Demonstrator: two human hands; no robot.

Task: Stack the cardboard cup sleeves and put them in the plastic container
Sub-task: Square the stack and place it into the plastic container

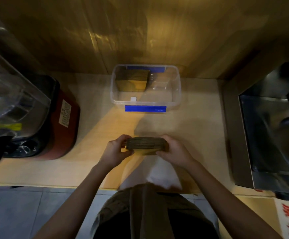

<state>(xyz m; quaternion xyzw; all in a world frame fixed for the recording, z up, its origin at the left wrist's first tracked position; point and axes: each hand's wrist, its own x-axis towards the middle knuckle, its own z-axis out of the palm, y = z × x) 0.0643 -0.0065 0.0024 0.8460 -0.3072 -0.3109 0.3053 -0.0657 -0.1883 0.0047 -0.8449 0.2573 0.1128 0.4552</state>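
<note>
A: Wide wooden counter [192, 135], blender [28, 107] at the far left, and the clear plastic container [175, 94] open at the back, one sleeve stack [131, 81] already in its left side.

B: Right side looks free, likely for this next bundle.

A: Near edge now: left hand [117, 152] and right hand [174, 151] clamp the stacked cup sleeves [146, 145] from both ends, seemingly squaring the edges.
</note>
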